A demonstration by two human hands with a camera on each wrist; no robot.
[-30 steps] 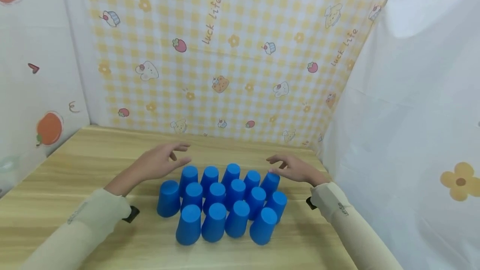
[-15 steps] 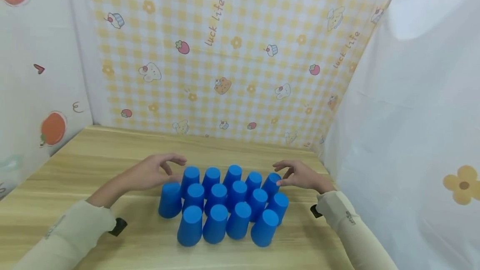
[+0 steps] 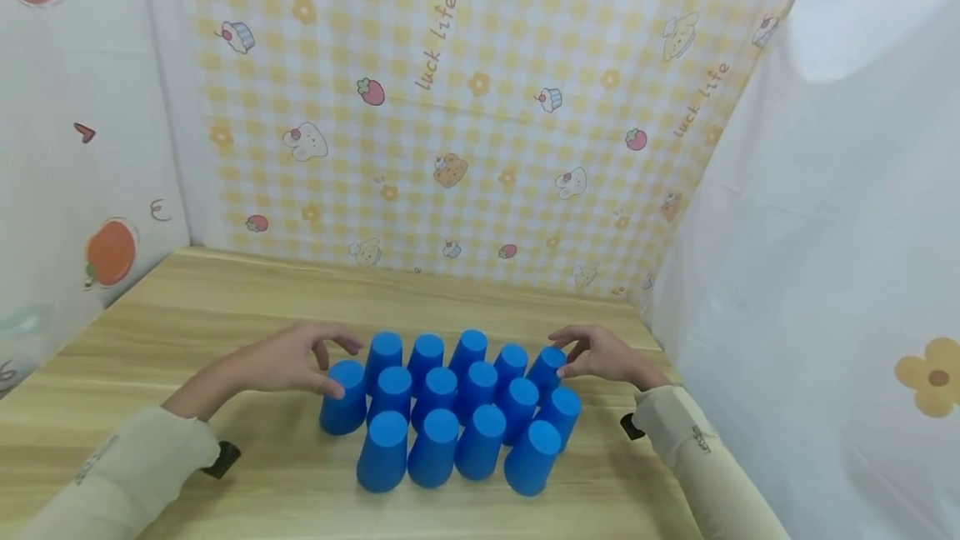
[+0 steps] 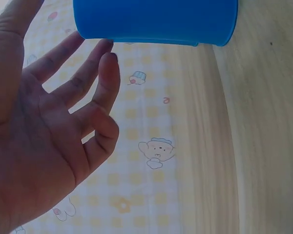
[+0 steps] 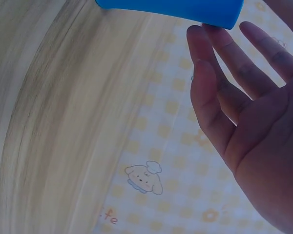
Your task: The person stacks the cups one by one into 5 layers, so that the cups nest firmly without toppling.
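- A cluster of blue cups (image 3: pixel 457 407), all turned upside down, is set in three rows near the middle of the wooden surface (image 3: pixel 187 307); the cups are packed close together, most of them touching.
- The leftmost cup (image 3: pixel 343 397) is met by the left hand (image 3: pixel 288 359); the fingers are spread and only loosely bent, the thumb laid against the cup's top edge; in the left wrist view the fingertips (image 4: pixel 106 48) are seen at the rim of a blue cup (image 4: pixel 155 20).
- The back-right cup (image 3: pixel 546 372) is touched by the right hand (image 3: pixel 603 354), fingers spread and relaxed; no firm grip is shown.
- Cream sleeves (image 3: pixel 127 473) are worn on both arms.
- The surface is enclosed by a yellow checked cloth (image 3: pixel 465 107) behind and white sheets (image 3: pixel 825 232) at the sides.
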